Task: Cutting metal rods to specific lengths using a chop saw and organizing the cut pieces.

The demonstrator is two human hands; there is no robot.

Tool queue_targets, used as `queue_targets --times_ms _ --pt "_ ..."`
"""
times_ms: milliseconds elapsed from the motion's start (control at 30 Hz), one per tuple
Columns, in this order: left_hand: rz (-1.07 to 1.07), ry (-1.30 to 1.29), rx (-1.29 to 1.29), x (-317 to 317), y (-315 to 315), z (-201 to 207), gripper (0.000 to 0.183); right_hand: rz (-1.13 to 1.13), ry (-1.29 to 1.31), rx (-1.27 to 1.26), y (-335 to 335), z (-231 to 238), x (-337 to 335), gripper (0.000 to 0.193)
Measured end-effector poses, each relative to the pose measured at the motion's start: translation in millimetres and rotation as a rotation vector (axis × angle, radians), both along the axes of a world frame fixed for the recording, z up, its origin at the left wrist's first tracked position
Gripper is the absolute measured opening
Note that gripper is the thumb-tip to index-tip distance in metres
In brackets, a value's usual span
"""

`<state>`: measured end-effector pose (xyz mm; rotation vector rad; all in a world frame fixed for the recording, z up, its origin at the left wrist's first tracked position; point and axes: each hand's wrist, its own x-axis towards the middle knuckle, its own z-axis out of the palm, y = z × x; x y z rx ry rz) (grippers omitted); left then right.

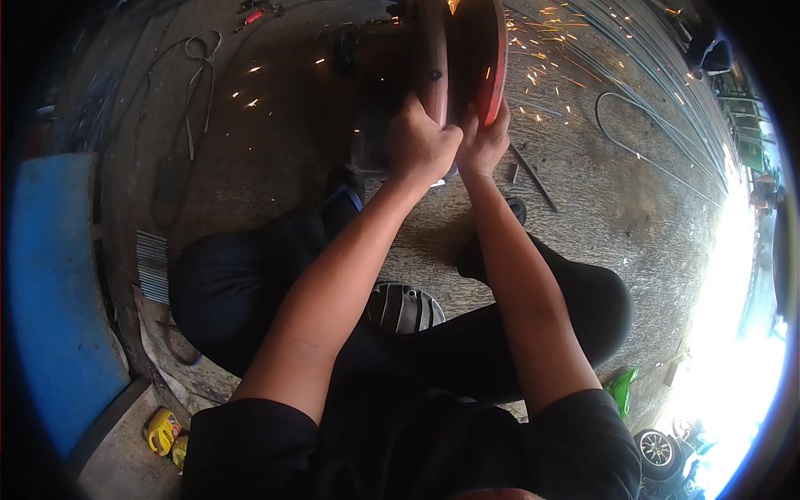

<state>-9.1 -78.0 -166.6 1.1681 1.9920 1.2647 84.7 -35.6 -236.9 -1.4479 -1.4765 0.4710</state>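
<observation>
My left hand (422, 143) is closed at the lower end of a worn reddish-brown curved bar (433, 54) with a dark hole, part of a power tool throwing sparks. Right beside it, my right hand (485, 143) grips the lower end of a red-rimmed curved guard (495, 71). Its fingers are partly hidden behind the guard. An orange glow (452, 6) shows between the two parts at the top edge. The tool's dark body (371, 62) lies in shadow to the left; its far end is out of view.
Sparks (542, 58) scatter over the rough floor. Long thin rods (642, 92) lie at the far right, a loose cord (196, 83) at the far left. A slotted metal seat (404, 307) is between my legs. A blue panel (54, 292) stands left, near a yellow container (162, 431).
</observation>
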Motion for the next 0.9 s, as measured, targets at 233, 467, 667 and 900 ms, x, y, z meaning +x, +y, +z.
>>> queue_targets --times_ms 233,467,667,900 --pt "-0.01 0.014 -0.036 -1.3 1.1 -4.6 0.035 0.002 0.0 -0.018 0.0 0.0 0.1 0.054" --pt "-0.013 0.009 -0.015 -1.1 2.0 -7.8 0.034 -0.009 -0.024 -0.012 -0.1 0.1 0.0 0.055" --pt "-0.019 -0.004 -0.007 -1.6 0.8 -6.7 0.034 -0.003 0.012 -0.043 0.0 -0.5 -0.2 0.054" --pt "-0.006 0.025 -0.023 -0.6 1.3 -6.1 0.034 -0.011 -0.017 -0.011 0.9 -2.9 0.0 0.053"
